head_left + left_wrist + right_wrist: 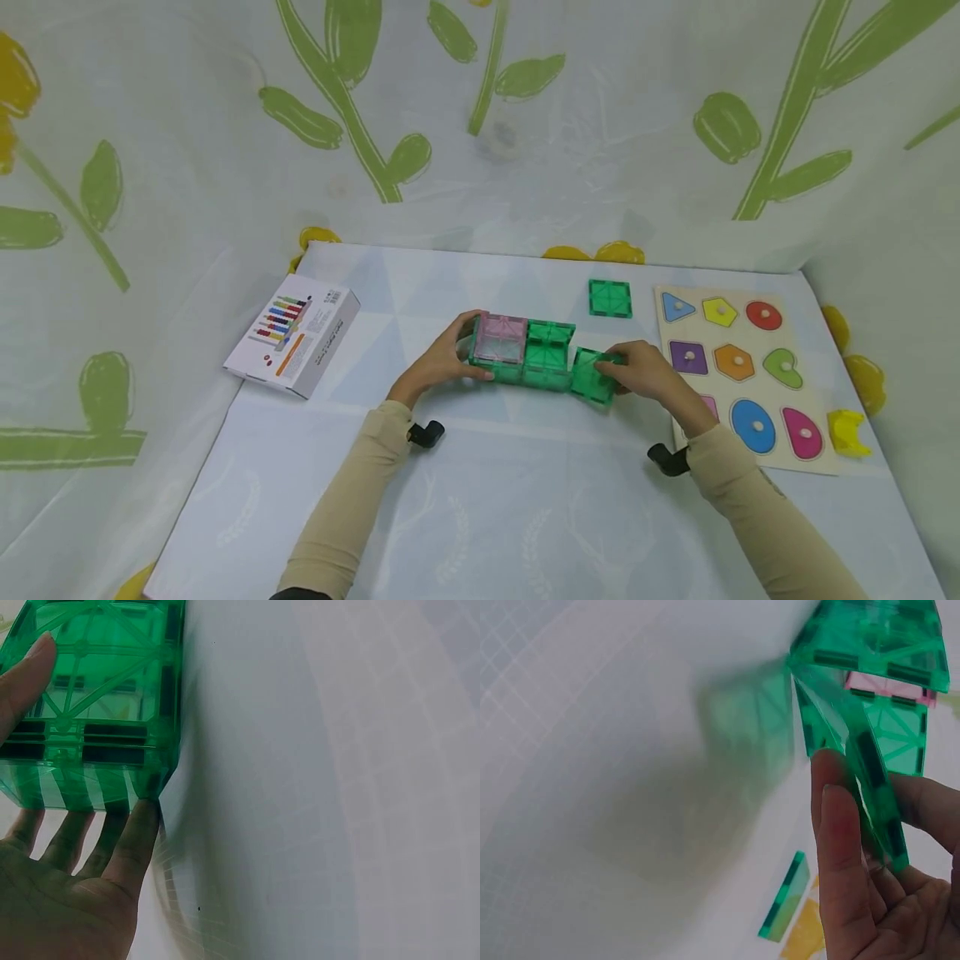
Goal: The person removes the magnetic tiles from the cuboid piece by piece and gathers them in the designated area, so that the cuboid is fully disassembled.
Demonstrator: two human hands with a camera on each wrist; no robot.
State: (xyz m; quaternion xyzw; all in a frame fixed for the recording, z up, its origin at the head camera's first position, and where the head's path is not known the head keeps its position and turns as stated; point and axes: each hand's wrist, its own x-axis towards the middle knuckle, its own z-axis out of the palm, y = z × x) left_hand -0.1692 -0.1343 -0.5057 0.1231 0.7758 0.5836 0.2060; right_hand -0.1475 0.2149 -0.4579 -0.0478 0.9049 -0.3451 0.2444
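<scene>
A box-like structure of clear magnetic tiles [551, 354] stands mid-table, green with a pink tile [501, 337] at its left. My left hand [442, 362] holds its left end; in the left wrist view the thumb lies along one green face and the fingers touch another. With the thumb and fingers of my right hand [643, 371] I pinch a single green square tile [591, 377], which is tilted and meets the structure's right end. In the right wrist view this green tile [877, 780] slants, one corner touching the structure.
Another green square tile [610, 298] lies behind the structure. A shape puzzle board [750, 383] is at right, partly under my right forearm, with a yellow piece [847, 433] beside it. A white box [294, 333] sits on the left.
</scene>
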